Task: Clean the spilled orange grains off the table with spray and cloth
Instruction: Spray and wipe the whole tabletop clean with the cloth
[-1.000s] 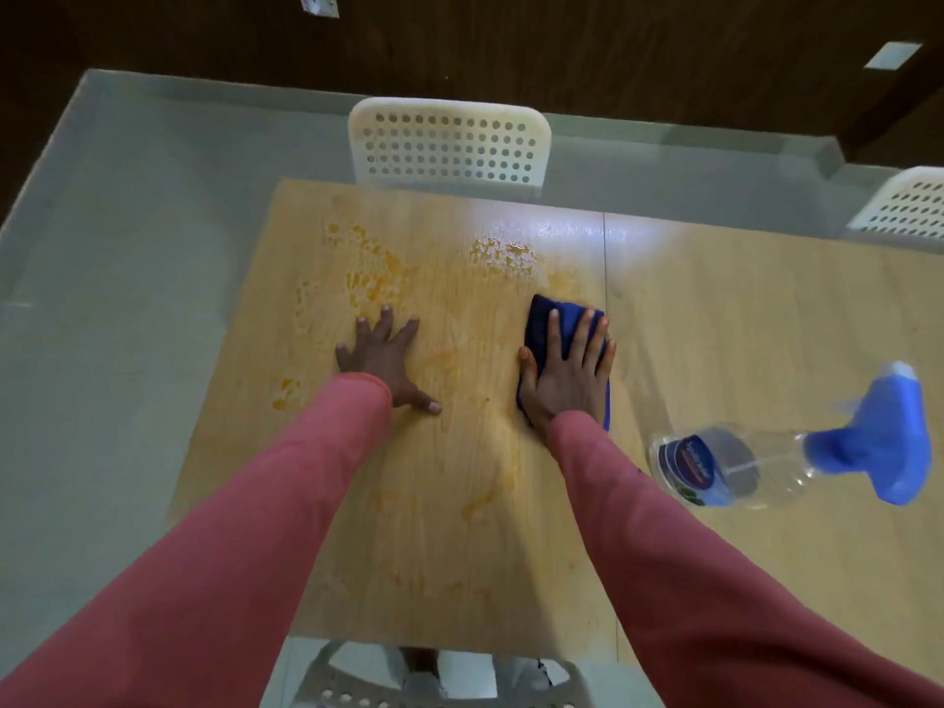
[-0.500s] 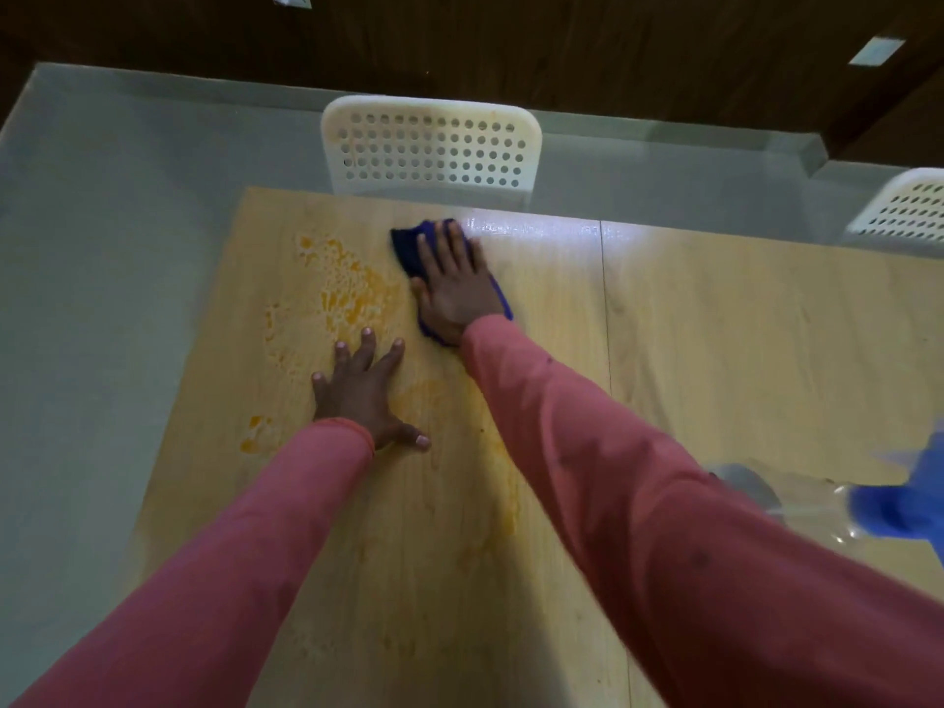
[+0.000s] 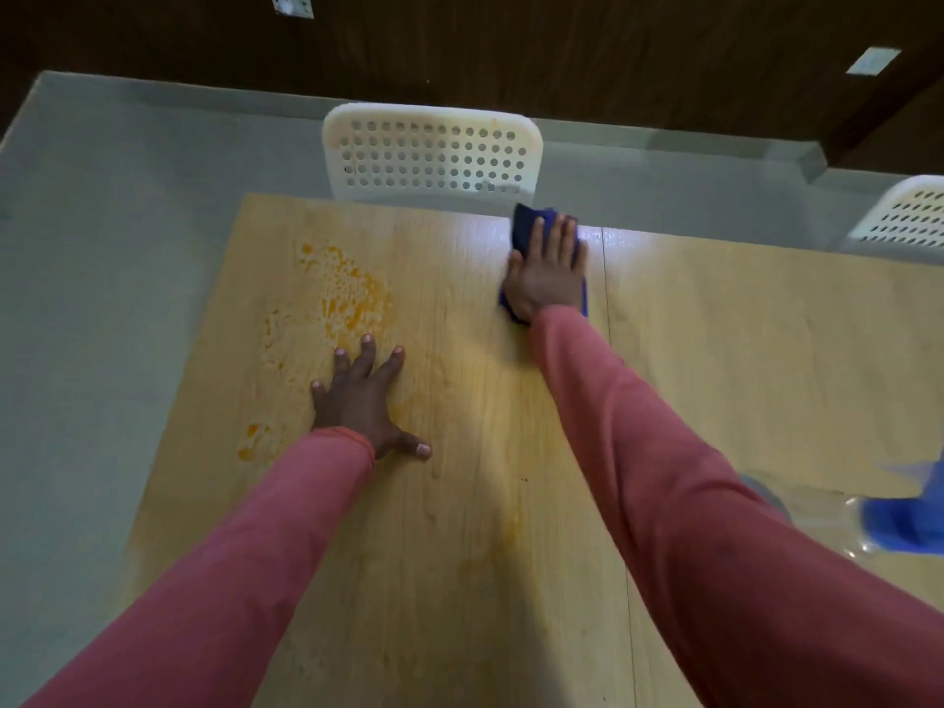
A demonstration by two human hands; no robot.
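Note:
My right hand [image 3: 549, 270] presses flat on a dark blue cloth [image 3: 526, 224] near the far edge of the wooden table [image 3: 459, 503], beside the seam between two tabletops. My left hand [image 3: 360, 398] lies flat on the table with fingers spread and holds nothing. A wet patch of orange grains [image 3: 347, 293] lies just beyond the left hand's fingertips, and a smaller orange patch [image 3: 253, 442] sits to its left. The spray bottle [image 3: 899, 518], clear with a blue head, lies on its side at the right edge, partly hidden by my right sleeve.
A white perforated chair [image 3: 434, 153] stands at the table's far side and another [image 3: 909, 219] at the far right. Faint orange smears [image 3: 505, 528] streak the table's middle. Grey floor surrounds the table on the left, with a dark wooden wall behind.
The right hand slid the cloth from mid-table to the far edge near the orange patch, then right along that edge to the seam. The left hand stayed flat in place.

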